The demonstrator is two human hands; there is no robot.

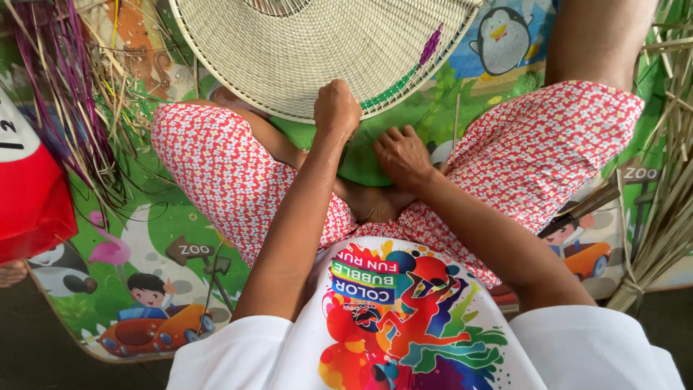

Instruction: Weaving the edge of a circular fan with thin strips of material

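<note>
Left hand (pixel 336 108) is gripping the near rim of the woven disc (pixel 317 50), fingers curled under, hidden. Right hand (pixel 401 155) is lying flat, fingers narrow. Disc's far edge cut off. Dried straw (pixel 668 195) right, purple strands (pixel 61 94) left.

Cartoon play mat (pixel 166 238) on dark floor (pixel 29 347); daylight.

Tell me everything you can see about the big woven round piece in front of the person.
The woven round piece is pale cream, made of plaited straw-like strips fanning outward, with short purple and green accents near its right rim. Its top is cut off by the frame. It lies over the play mat; the left hand grips its near edge.
</note>
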